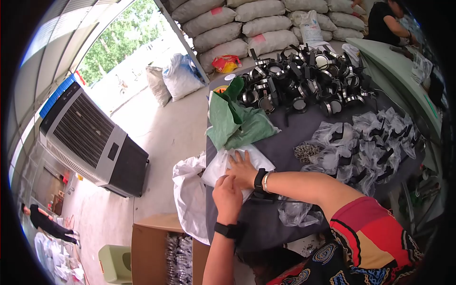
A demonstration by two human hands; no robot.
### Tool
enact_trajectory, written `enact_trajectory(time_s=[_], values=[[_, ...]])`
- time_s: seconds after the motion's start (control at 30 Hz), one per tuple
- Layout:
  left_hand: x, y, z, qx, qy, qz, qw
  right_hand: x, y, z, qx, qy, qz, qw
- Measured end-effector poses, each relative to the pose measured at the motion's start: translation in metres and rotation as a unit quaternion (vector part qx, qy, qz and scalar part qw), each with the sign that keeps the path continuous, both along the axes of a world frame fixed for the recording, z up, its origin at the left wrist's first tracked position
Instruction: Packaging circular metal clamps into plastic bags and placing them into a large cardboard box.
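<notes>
My right hand (243,171) lies flat with spread fingers on a stack of clear plastic bags (260,159) at the table's left edge. Just beside it is my left hand (227,194), its fingers pinched together over the near side of the stack; whatever they grip is too small to make out. A green woven sack (225,121) lies crumpled right behind the bags. Farther back is a heap of black-handled pieces with round metal rings (299,90). To the right, several similar pieces sit wrapped in clear plastic (375,142), next to a small pile of metal parts (306,152).
A dark cloth covers the table (294,130). Below its left edge stand a cardboard box (147,251) of wrapped pieces, a white sack (187,183) and a green plastic bin (114,263). An air cooler (90,137) is at left. Stacked sacks (266,42) line the back; another person (384,23) sits back right.
</notes>
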State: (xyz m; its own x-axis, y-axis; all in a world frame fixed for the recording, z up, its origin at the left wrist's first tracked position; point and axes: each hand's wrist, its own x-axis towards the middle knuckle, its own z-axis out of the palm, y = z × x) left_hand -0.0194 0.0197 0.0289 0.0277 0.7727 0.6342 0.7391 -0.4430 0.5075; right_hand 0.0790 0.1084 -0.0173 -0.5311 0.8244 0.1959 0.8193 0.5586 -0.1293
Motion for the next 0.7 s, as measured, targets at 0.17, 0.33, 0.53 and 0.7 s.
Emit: enact_trajectory(time_s=[0.17,0.33,0.53,0.7], values=[[-0.026,0.036,-0.007,-0.097,0.089,0.003,0.991,-0.006,0.003,-0.008,0.014,-0.016,-0.001,1.000],[-0.047,0.037,-0.009,-0.071,0.132,0.090,0.985,-0.001,-0.008,0.003,0.008,0.037,0.006,0.999],[-0.036,0.063,0.003,-0.170,0.144,0.229,0.948,0.000,-0.008,0.008,-0.019,-0.021,-0.007,1.000],[-0.073,0.103,-0.028,-0.129,0.191,0.238,0.944,-0.007,-0.008,-0.007,0.068,0.122,-0.001,0.990]])
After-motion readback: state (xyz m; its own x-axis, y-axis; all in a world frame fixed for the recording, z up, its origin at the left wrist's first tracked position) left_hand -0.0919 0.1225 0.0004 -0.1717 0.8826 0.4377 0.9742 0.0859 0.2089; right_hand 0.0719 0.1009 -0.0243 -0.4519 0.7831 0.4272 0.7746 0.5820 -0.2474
